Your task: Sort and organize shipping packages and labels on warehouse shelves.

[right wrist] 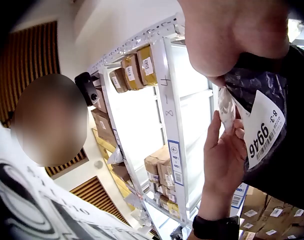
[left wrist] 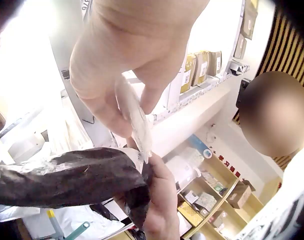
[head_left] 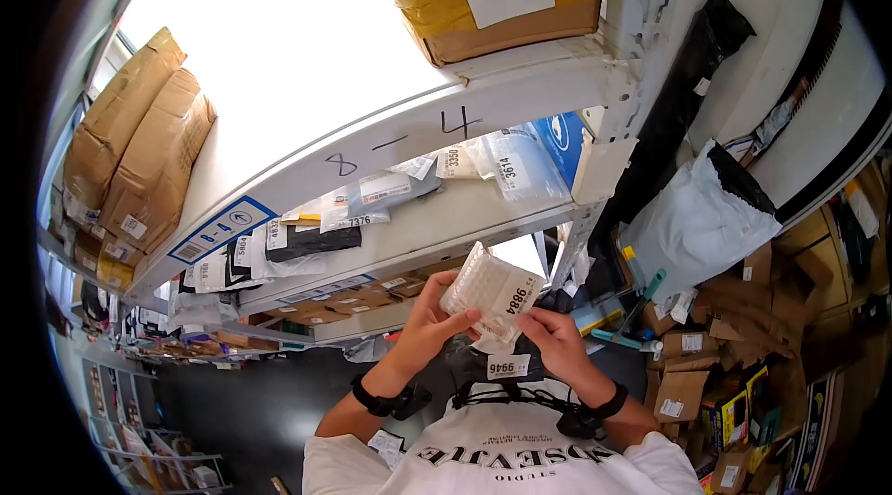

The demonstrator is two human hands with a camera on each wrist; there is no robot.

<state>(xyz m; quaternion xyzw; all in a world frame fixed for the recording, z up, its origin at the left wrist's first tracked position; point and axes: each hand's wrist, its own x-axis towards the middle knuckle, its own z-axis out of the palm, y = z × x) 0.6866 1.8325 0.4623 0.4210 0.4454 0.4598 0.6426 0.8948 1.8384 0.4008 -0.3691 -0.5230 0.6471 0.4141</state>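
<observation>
1. Here's the white packet [head_left: 483, 286], just below and right of the head frame's centre; I see the left hand [head_left: 429, 326] pinching its left side.
2. Right hand [head_left: 559, 343] grips the black parcel [left wrist: 77, 175] and meets the packet's corner; I'd steady both.
3. Easy pressure, I'd say: label 9884 [head_left: 522, 298] flat, thumbs off its digits.

I get upper shelf [head_left: 279, 40] blown white in head view, floor [head_left: 232, 402] dim. Head fisheye curved; dark corners in all 3. Wrist views washed out, soft; 1 blurred oval [left wrist: 276, 114] each.
</observation>
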